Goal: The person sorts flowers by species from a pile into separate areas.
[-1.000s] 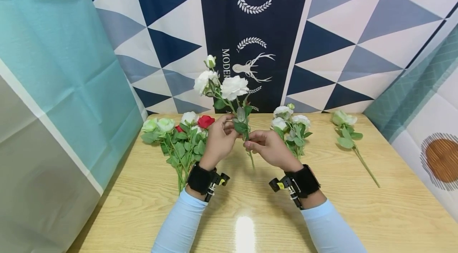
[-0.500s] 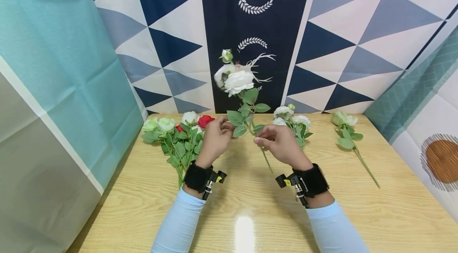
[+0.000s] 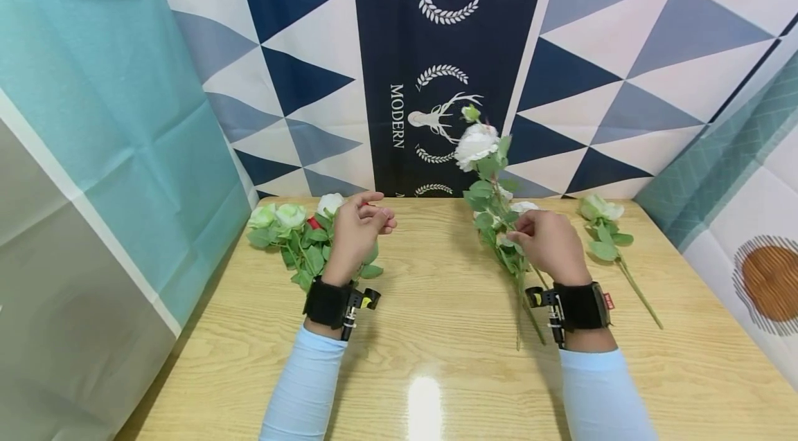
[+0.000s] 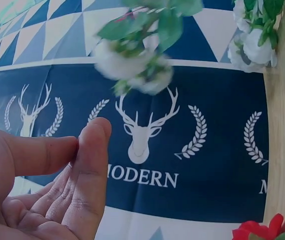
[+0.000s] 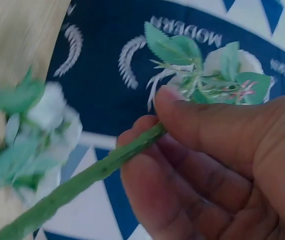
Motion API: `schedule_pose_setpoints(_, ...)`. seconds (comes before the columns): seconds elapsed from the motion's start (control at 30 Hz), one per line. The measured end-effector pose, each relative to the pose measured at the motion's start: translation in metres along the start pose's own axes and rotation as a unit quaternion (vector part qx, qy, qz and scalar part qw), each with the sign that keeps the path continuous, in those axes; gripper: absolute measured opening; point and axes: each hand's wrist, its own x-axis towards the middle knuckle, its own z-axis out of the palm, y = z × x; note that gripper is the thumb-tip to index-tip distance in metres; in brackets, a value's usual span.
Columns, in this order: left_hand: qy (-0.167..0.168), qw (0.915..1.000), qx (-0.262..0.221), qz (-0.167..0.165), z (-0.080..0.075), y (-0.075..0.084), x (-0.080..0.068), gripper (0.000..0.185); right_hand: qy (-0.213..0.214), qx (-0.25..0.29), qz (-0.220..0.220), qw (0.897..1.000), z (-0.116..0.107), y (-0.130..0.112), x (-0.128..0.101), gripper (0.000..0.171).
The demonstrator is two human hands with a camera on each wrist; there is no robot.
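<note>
My right hand (image 3: 551,244) pinches the green stem (image 5: 77,185) of a white rose (image 3: 476,145) between thumb and fingers. Its bloom and small bud point up and away, above the wooden table. Under and behind it, partly covered, lie other white roses (image 3: 524,206). My left hand (image 3: 360,230) holds nothing; in the left wrist view its thumb touches the loosely bent fingers. It hovers over the left bunch, which has pale green roses (image 3: 291,217), a white rose (image 3: 329,204) and a red rose (image 4: 257,231), and hides part of it.
A single pale green rose (image 3: 600,208) with a long stem lies at the right of the wooden table (image 3: 424,330). A patterned cloth (image 3: 299,81) hangs at the table's back edge, and a teal and grey cloth (image 3: 112,150) borders the left side.
The white rose has moved right with my right hand, over the white roses lying there. My left hand has moved away from it, leftward to the left bunch.
</note>
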Motion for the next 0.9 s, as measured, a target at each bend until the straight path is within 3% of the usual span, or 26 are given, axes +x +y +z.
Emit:
schedule_pose_setpoints(0.27, 0.014, 0.9999, 0.0, -0.003, -0.006, 0.0, 0.002, 0.032, -0.007, -0.049, 0.04, 0.998, -0.002, 0.025, 0.0, 0.012)
schedule_pose_setpoints(0.47, 0.026, 0.9996, 0.002, -0.013, -0.013, -0.001, 0.001, 0.032, -0.042, -0.059, 0.062, 0.995, 0.0, 0.03, 0.001, 0.045)
schedule_pose_setpoints(0.57, 0.033, 0.9993, -0.006, -0.013, -0.016, -0.003, 0.002, 0.03, -0.065, -0.043, 0.073, 0.994, 0.003, 0.032, 0.002, 0.053)
schedule_pose_setpoints(0.9, 0.035, 0.9992, -0.001, -0.02, -0.018, -0.002, 0.002, 0.028, -0.119, -0.019, 0.127, 0.984, 0.018, 0.047, 0.005, 0.045)
